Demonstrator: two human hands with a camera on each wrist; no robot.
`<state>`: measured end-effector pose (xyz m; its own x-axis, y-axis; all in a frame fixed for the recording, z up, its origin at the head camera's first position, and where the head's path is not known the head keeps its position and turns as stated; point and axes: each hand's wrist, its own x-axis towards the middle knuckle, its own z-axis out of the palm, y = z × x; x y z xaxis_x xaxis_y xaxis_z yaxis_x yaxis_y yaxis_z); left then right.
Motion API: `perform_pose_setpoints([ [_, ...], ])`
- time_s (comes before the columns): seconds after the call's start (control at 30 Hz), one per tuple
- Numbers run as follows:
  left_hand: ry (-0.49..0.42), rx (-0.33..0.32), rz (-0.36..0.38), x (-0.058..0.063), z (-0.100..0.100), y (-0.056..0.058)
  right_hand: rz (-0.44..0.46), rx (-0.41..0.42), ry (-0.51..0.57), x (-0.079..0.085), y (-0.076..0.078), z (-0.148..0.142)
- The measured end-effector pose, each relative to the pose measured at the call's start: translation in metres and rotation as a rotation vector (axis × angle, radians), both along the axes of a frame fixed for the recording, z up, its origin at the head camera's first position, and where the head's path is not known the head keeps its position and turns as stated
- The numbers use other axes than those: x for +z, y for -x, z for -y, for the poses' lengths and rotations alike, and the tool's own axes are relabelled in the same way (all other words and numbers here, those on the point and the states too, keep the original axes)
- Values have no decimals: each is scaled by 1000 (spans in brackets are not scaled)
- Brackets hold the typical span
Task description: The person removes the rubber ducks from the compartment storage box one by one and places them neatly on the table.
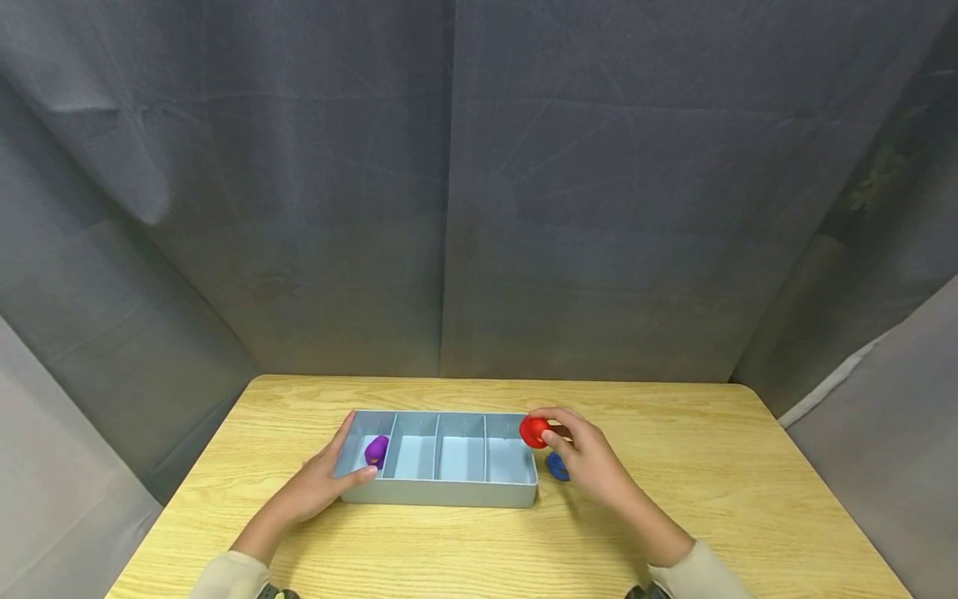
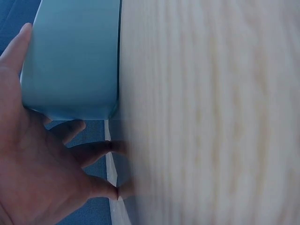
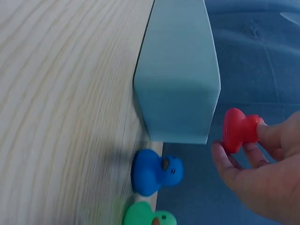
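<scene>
A red rubber duck (image 1: 532,431) is pinched between the thumb and fingers of my right hand (image 1: 587,459), raised over the right end of a grey-blue divided box (image 1: 441,493). In the right wrist view the duck (image 3: 240,130) is beside the box's end wall (image 3: 176,115), apart from it. My left hand (image 1: 318,485) rests against the box's left end, thumb along the front rim and fingers stretched out; the left wrist view shows them spread by the end wall (image 2: 72,65). A purple duck (image 1: 377,451) lies in the leftmost compartment.
On the table right of the box sits a blue duck (image 1: 557,467), partly behind my right hand. A green duck (image 3: 140,214) stands beside it in the right wrist view. Grey curtains (image 1: 584,249) hang behind the wooden table (image 1: 449,549).
</scene>
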<state>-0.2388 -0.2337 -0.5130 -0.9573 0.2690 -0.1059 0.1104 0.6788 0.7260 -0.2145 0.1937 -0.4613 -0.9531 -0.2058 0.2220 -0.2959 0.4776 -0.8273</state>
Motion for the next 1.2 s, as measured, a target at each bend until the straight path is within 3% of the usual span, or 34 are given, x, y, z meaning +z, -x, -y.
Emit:
perform_pose_setpoints([
  [0.27, -8, 0, -2, 1, 0, 0, -14, 19, -9, -9, -5, -26],
  [0.53, -6, 1, 0, 1, 0, 0, 41, -12, -14, -16, -14, -50],
  [1.2, 1, 3, 6, 4, -1, -3, 28, -33, -35, -20, -25, -101],
])
